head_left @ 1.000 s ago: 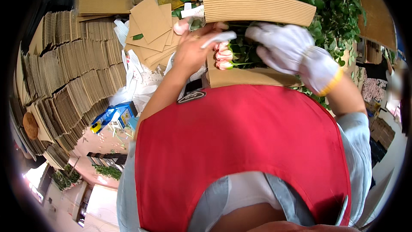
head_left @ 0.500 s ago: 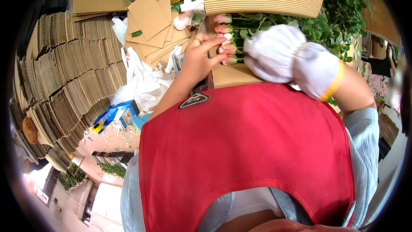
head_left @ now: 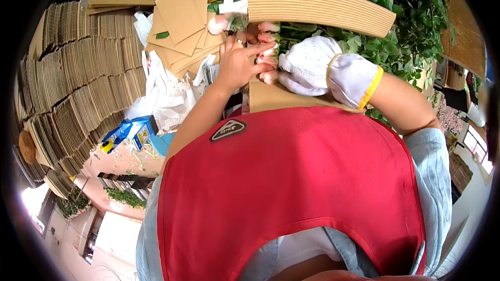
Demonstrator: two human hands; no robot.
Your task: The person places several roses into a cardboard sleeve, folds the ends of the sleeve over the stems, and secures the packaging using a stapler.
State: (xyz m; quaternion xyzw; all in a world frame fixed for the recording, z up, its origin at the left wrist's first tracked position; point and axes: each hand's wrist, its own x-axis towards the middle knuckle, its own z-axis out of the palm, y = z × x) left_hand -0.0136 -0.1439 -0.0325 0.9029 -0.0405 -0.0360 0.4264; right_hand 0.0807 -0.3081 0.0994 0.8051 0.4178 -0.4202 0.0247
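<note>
My left hand (head_left: 239,65): bare, fingers spread, fingertips on the pink roses (head_left: 269,60), heads in a row near the left edge of the cardboard sheet (head_left: 281,98), ridged strip (head_left: 320,8) along its far edge. My right hand (head_left: 308,67): gloved, fingers bunched narrow just right of the heads, can't tell if gripping. To do it well: light fingertips, petals likely bruise; level heads with that left edge, steady from the right
</note>
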